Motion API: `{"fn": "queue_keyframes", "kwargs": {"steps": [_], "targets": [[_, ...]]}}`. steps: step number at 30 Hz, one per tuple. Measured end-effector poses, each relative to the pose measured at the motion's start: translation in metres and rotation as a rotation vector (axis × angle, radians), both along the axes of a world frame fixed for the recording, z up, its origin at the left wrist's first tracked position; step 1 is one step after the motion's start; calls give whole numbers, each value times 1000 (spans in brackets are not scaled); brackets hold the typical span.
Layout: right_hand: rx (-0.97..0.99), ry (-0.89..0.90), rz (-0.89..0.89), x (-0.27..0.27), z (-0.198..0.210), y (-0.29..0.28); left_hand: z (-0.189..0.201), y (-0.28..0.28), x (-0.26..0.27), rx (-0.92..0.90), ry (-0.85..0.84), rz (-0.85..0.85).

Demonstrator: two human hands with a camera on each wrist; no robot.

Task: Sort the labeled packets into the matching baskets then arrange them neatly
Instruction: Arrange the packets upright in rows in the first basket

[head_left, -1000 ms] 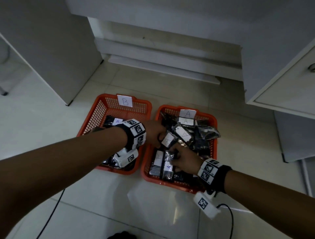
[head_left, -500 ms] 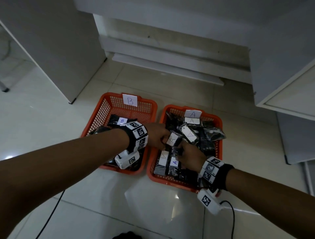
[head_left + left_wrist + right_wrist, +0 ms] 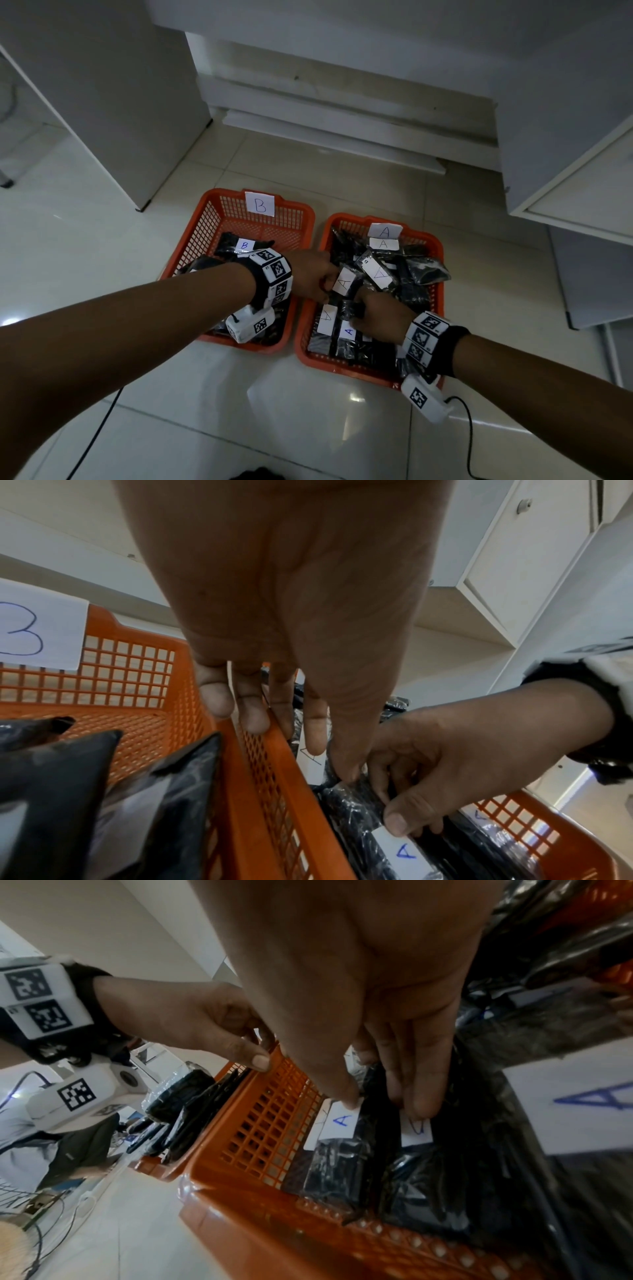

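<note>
- Two orange baskets sit side by side on the pale tiled floor: the B basket (image 3: 191, 250) on the left, the A basket (image 3: 436, 274) on the right, each with a paper letter on its far wall.
- I see dark plastic packets already in both. The one B packet (image 3: 244, 245) whose label I can read lies toward the far end of the left basket; every label I can read in the right basket says A.
- I judge the sorting done or nearly so, and the tidying step in hand, inside the A basket.
- My left hand (image 3: 313, 275) reaches across the gap between the baskets, fingers curled at the near-left edge of a tilted A packet (image 3: 344, 282). I cannot tell whether they pinch it or only touch it.
- My right hand (image 3: 378, 317) lies near and to the right, fingers extended and pressing down on a row of packets (image 3: 342, 1161) standing along the basket's near-left side; the thumb rests on one white label.
- Farther back, more A packets (image 3: 376, 272) lie heaped at mixed angles.
- Next, I think, the tilted packet must be turned to line up with the row and slid in beside it, the right hand steadying the row.
</note>
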State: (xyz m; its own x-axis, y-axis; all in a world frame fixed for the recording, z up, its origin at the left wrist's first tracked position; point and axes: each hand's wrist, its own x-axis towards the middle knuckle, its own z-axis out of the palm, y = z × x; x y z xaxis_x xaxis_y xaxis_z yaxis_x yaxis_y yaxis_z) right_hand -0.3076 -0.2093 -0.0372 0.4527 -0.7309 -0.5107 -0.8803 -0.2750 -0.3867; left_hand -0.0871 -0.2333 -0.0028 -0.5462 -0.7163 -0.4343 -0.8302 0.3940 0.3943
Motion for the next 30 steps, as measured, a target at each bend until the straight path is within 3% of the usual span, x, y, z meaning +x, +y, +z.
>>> {"fn": "queue_keyframes", "kwargs": {"steps": [10,14,18,21,23,25,28,30], "targets": [[28,-59,-5,0,-2,-3,-2,-2,3,-111,24,35],[242,-435,-328,-4,17,-3,-10,0,-2,-8,100,89],[325,-723,-576,-1,42,-7,-9,0,-5,169,236,220],[344,-831,-731,3,46,-11,-2,-6,5,179,241,266],[282,-759,-747,4,36,-13,-1,-9,15,83,233,296],[184,-576,-531,2,23,-13,-3,-13,26,-4,232,368],[108,-230,89,5,8,-12,-6,-17,37,-16,242,506],[15,-105,384,11,0,-13,-7,-18,40,-26,274,594]]}}
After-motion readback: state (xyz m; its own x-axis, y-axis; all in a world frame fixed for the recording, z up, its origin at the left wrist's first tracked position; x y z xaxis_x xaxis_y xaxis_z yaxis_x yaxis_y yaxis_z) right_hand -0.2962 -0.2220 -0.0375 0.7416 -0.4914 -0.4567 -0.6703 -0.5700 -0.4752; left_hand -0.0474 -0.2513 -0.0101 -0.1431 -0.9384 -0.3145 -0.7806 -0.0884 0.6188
